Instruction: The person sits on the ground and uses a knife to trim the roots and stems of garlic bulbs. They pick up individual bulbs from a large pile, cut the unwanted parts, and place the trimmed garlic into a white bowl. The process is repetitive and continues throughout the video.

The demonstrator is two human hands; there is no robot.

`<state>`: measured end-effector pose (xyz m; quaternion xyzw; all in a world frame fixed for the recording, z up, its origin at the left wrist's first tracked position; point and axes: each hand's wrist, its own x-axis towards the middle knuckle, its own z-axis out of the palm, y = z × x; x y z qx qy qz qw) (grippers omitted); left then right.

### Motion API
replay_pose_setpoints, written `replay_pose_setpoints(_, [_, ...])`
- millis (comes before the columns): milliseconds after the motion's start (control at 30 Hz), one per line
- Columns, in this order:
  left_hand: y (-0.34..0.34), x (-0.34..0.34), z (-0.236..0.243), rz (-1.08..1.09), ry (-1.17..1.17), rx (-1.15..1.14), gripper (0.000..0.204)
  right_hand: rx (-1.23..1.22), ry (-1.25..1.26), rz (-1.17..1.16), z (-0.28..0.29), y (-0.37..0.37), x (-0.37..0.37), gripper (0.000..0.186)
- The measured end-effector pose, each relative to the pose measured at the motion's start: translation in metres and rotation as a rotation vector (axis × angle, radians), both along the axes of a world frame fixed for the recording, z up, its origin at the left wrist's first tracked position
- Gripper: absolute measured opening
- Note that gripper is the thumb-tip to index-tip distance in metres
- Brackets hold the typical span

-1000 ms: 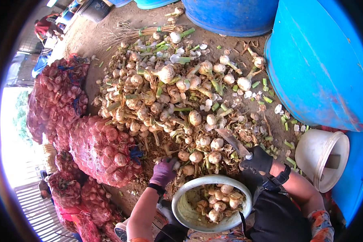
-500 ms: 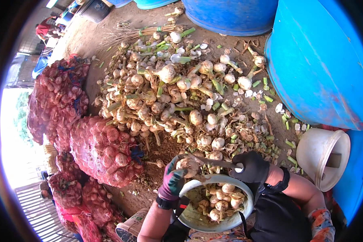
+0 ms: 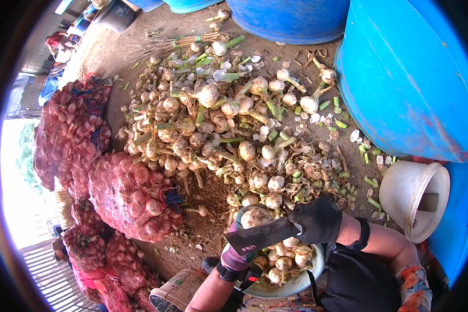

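My left hand [image 3: 236, 256], in a purple and dark glove, is closed round a large garlic bulb [image 3: 256, 216]. In my right hand [image 3: 316, 221], gloved in black, is a knife [image 3: 260, 236] with a broad dark blade. Its flat side faces up and lies across the near side of the bulb, hiding part of my left fingers. Whether the edge touches the bulb I cannot tell. Under both hands stands a pale round bucket [image 3: 321, 262] holding several trimmed garlic bulbs [image 3: 283, 263]. Beyond my hands spreads a big heap of garlic [image 3: 208, 130] with stems.
Red mesh sacks [image 3: 135, 195] full of bulbs crowd the left side. At the right are a large blue tub [image 3: 405, 83] and a tipped white bucket [image 3: 400, 200]. A twig broom [image 3: 192, 39] lies beyond the heap. A person [image 3: 57, 41] is far off at upper left.
The knife has turned from nearly edge-on to flat side up and come nearer, across the bulb. My left hand has shifted right and nearer with the bulb. The view has also shifted slightly.
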<state>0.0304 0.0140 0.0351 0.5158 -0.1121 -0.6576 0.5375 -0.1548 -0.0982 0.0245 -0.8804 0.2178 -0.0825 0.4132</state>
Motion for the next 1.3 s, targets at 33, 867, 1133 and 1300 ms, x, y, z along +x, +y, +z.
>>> replay_pose_setpoints(33, [-0.001, 0.002, 0.002, -0.03, 0.058, 0.05, 0.04, 0.013, -0.016, 0.006, 0.002, -0.001, 0.0, 0.018])
replay_pose_setpoints(867, [0.028, -0.002, -0.039, 0.103, 1.487, 0.273, 0.078, 0.03, -0.032, 0.033, 0.004, -0.003, -0.008, 0.019])
replay_pose_setpoints(1133, [-0.017, -0.006, 0.016, -0.549, -0.123, -0.147, 0.056, 0.227, 0.392, -0.246, -0.079, -0.002, -0.044, 0.018])
replay_pose_setpoints(1300, [-0.016, 0.003, -0.021, -0.358, -0.32, -0.25, 0.07, 0.599, 0.042, -0.447, -0.038, -0.018, -0.025, 0.014])
